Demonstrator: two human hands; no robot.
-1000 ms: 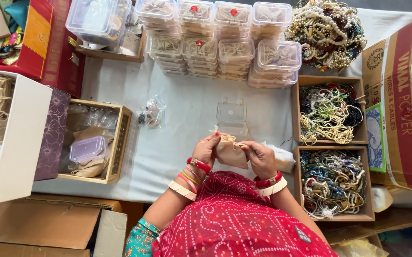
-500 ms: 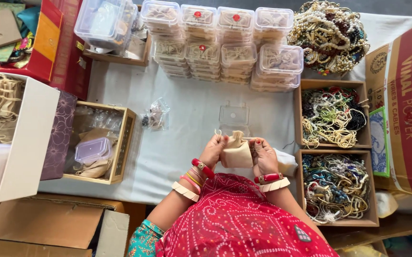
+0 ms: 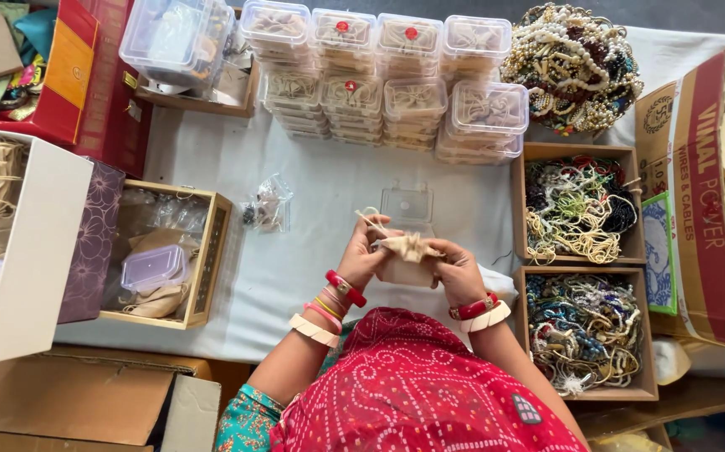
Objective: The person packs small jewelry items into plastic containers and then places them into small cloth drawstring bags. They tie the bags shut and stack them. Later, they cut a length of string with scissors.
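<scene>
Both hands, left hand point(image 3: 368, 251) and right hand point(image 3: 454, 269), pinch a beige pouch point(image 3: 408, 249) near table's point(image 3: 312, 176) front edge; drawstring being cinched; next needs even pull.

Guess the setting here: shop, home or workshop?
Probably a small jewellery packing workbench. Stacks of clear plastic boxes sit at the back, wooden trays of bead necklaces on one side, and both hands, left hand and right hand, hold a small beige pouch.
</scene>
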